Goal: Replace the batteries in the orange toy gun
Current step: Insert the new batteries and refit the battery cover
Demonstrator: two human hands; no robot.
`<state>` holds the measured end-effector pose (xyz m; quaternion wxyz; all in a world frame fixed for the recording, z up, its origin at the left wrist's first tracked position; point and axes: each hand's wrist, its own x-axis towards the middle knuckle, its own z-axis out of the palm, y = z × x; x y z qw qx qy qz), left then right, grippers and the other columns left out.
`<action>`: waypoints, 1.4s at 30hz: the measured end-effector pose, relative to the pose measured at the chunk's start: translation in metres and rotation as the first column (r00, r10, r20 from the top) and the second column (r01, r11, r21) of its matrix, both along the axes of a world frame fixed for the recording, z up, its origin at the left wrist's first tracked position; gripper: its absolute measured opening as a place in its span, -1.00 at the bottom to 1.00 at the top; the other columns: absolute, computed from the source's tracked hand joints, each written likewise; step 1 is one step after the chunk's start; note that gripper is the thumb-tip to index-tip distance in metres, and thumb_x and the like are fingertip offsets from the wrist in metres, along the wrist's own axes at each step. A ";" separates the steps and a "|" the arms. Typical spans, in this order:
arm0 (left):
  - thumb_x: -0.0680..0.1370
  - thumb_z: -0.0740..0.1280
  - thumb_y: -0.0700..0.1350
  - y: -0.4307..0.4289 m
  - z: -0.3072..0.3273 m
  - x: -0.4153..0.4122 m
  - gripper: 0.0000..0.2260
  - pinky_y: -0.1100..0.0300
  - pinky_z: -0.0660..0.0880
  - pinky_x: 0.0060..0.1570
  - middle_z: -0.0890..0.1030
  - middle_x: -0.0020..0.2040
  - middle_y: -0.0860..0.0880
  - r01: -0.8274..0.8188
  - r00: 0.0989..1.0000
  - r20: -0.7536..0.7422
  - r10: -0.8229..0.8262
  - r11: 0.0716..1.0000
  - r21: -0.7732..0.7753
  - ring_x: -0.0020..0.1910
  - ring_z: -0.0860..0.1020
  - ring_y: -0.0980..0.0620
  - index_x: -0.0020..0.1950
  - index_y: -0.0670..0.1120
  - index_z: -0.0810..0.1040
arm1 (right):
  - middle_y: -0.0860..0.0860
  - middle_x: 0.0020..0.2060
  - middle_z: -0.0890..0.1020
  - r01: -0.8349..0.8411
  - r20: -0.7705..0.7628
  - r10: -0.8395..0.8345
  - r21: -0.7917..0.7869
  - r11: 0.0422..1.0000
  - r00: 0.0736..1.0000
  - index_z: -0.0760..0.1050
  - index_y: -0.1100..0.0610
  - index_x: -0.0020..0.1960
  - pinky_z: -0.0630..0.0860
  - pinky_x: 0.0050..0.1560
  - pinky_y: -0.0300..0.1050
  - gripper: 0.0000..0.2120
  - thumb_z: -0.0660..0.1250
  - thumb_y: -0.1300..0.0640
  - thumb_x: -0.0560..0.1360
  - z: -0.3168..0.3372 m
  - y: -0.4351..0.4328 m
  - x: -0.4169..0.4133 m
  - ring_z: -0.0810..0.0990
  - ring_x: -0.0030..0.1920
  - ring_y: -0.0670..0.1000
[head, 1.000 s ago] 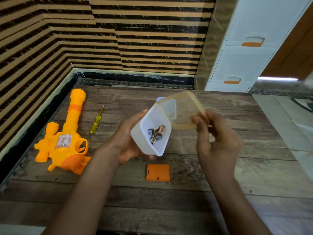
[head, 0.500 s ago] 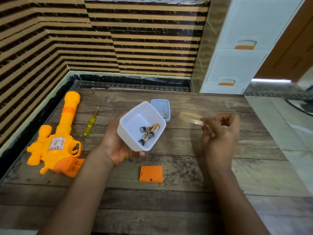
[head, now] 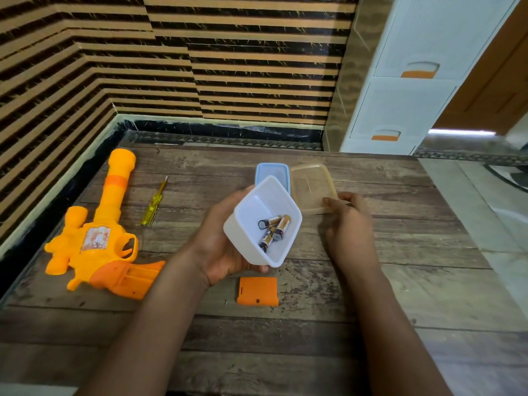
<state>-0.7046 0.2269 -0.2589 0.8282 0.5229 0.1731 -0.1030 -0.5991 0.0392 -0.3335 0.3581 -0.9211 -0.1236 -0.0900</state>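
Note:
My left hand (head: pixel 220 238) grips a white plastic tub (head: pixel 251 212), tilted toward me above the table, with three batteries (head: pixel 273 230) lying inside. My right hand (head: pixel 350 227) pinches the near right corner of the tub's translucent lid (head: pixel 310 187), which lies flat on the table beside a blue-lidded box (head: pixel 271 169). The orange toy gun (head: pixel 94 238) lies at the left with its battery bay in the grip uncovered. Its orange battery cover (head: pixel 257 291) sits on the table just below the tub.
A yellow screwdriver (head: pixel 153 204) lies to the right of the gun's barrel. A tiny screw (head: pixel 226 302) sits left of the cover. The wooden table (head: pixel 400 281) meets a striped wall on the left and back. A white drawer cabinet (head: pixel 405 81) stands at the back right.
My right hand took the lid off the tub, carried it right and set it down beside the blue-lidded box. My left hand kept hold of the tub and lowered it slightly.

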 end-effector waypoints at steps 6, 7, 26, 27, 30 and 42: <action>0.61 0.20 0.21 -0.011 -0.005 0.009 -0.56 -0.03 0.55 -0.05 0.69 0.10 -0.17 -0.079 0.997 0.020 0.078 0.994 0.079 -0.04 0.65 -0.15 0.28 -0.01 0.66 | 0.12 0.04 0.69 0.133 0.015 -0.143 0.296 0.946 0.990 0.70 0.15 0.15 0.49 0.06 -0.17 -0.80 0.36 0.23 0.58 0.032 0.012 -0.016 0.65 0.00 0.05; 0.62 0.22 0.21 -0.016 -0.003 0.012 -0.58 -0.03 0.56 -0.02 0.68 0.10 -0.18 -0.110 0.993 0.046 0.106 0.988 0.105 -0.01 0.64 -0.15 0.29 -0.01 0.64 | 0.07 -0.06 0.72 0.148 -0.061 -0.135 0.441 0.885 0.989 0.71 0.11 0.05 0.56 0.02 -0.09 -0.86 0.36 0.15 0.62 0.039 0.017 -0.022 0.67 -0.07 0.04; 0.61 0.31 0.15 -0.098 0.019 0.036 -0.79 -0.09 0.59 -0.01 0.69 -0.05 -0.14 -0.377 0.915 0.257 0.312 0.887 0.265 -0.02 0.67 -0.14 -0.01 0.05 0.64 | 0.16 -0.12 0.61 0.683 -0.503 0.484 0.648 -0.338 0.716 0.55 0.27 -0.01 0.53 0.37 0.03 -0.78 0.16 0.21 0.64 0.047 -0.006 -0.030 0.63 -0.02 0.17; 0.64 0.27 0.13 -0.096 0.016 0.035 -0.74 -0.06 0.58 -0.04 0.71 -0.01 -0.19 -0.365 0.925 0.195 0.327 0.907 0.212 -0.02 0.67 -0.14 0.05 -0.01 0.64 | 0.13 -0.16 0.55 0.667 -0.461 0.500 0.631 -0.396 0.733 0.50 0.26 -0.08 0.57 0.25 -0.07 -0.83 0.17 0.26 0.62 0.044 -0.008 -0.026 0.61 -0.15 0.11; 0.64 0.20 0.17 -0.083 0.006 0.026 -0.66 0.06 0.59 -0.19 0.73 -0.08 -0.13 -0.232 0.972 -0.009 0.235 0.964 0.132 -0.12 0.68 -0.13 0.07 -0.02 0.66 | 0.13 -0.23 0.50 0.681 -0.523 0.454 0.654 -0.329 0.721 0.45 0.26 -0.09 0.50 -0.39 -0.31 -0.84 0.15 0.39 0.61 0.044 -0.018 -0.018 0.52 -0.48 -0.04; 0.38 0.26 0.14 -0.097 -0.019 0.025 -0.68 -0.06 0.54 -0.04 0.64 -0.07 -0.08 -0.045 0.999 0.022 0.039 0.766 0.642 -0.03 0.62 -0.13 -0.01 -0.03 0.58 | 0.16 -0.33 0.58 0.583 -0.508 0.432 0.811 -0.050 0.745 0.52 0.34 0.07 0.24 -0.61 -0.28 -0.75 0.09 0.30 0.61 0.059 -0.043 -0.019 0.41 -0.52 -0.05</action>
